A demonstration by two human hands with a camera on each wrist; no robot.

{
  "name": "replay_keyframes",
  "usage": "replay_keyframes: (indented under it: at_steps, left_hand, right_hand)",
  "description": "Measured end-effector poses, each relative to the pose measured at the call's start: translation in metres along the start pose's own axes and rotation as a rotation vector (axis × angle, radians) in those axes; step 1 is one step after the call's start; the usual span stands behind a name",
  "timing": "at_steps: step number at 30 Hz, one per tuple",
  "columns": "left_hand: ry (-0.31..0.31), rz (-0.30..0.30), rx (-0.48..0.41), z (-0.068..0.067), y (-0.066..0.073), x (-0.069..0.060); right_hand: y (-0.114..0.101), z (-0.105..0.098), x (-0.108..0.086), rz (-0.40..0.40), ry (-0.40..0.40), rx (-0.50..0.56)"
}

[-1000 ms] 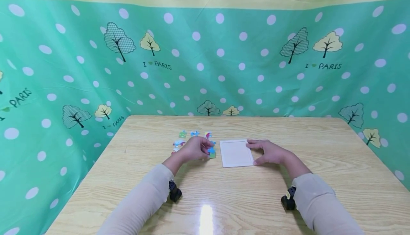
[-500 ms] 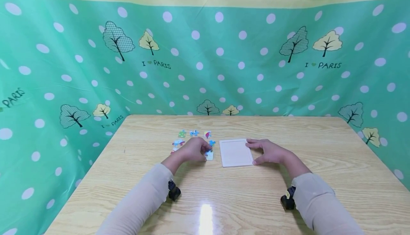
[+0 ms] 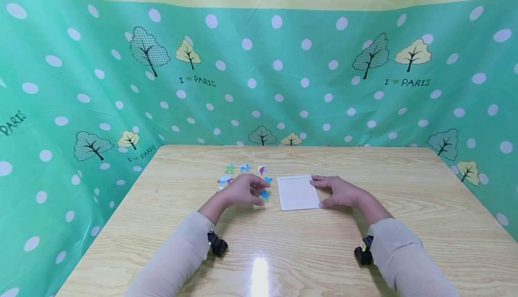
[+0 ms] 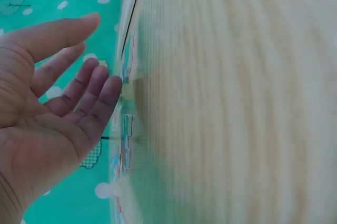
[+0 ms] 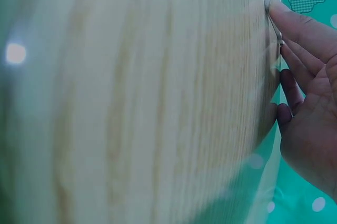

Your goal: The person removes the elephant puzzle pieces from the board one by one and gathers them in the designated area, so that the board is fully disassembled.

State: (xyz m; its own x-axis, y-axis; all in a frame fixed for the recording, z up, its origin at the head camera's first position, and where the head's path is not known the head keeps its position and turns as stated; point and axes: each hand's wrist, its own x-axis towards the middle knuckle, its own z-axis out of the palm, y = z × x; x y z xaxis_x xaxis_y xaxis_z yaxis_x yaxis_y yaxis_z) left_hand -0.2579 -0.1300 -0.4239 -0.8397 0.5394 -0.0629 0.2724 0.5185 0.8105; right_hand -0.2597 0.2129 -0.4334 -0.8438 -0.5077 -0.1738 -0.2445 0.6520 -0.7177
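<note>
My left hand [image 3: 242,191] hovers just above the table among jigsaw pieces, thumb and fingers apart. Nothing sits between them in the left wrist view, where the palm and loosely bent fingers of that hand [image 4: 58,113] face the camera. A blue-and-green jigsaw piece [image 3: 265,196] lies by its thumb tip; whether they touch I cannot tell. Just right of it is a flat white square puzzle tray [image 3: 298,193]. My right hand [image 3: 341,192] holds the tray's right side, thumb at the near corner and fingers at the far one.
Behind the left hand lie several more pieces: a green one [image 3: 229,168], a blue one [image 3: 245,168], a white-and-red one [image 3: 262,169], and a pale one [image 3: 225,180] at the left. Polka-dotted green cloth [image 3: 279,85] hangs behind the wooden table [image 3: 299,252].
My left thumb and fingers have spread apart from the blue-and-green piece, which sits slightly nearer and further left than one second ago. The right hand and tray have stayed put.
</note>
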Motion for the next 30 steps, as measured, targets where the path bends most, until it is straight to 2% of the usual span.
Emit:
replay_keyframes:
  at_steps: [6,10,13,20,23,30]
  left_hand:
    - [0.027,0.054,-0.142,-0.001,-0.002,-0.009]
    - [0.072,0.066,-0.185,-0.001,-0.002,-0.016]
    - [0.11,0.063,-0.204,-0.001,-0.003,-0.021]
    - [0.192,0.092,-0.244,0.0,-0.006,-0.032]
    - [0.224,0.09,-0.273,0.0,-0.008,-0.037]
    - [0.263,0.096,-0.324,-0.006,-0.01,-0.049]
  right_hand:
    - [-0.002,0.003,-0.003,-0.036,0.017,0.001]
    - [-0.001,0.007,-0.007,-0.074,0.028,0.0]
    - [0.0,0.01,-0.009,-0.071,0.056,0.011]
    - [0.004,0.011,-0.025,-0.01,0.223,0.13]
    - [0.003,0.011,-0.035,0.01,0.293,0.145]
    - [0.003,0.011,-0.052,-0.012,0.423,0.19]
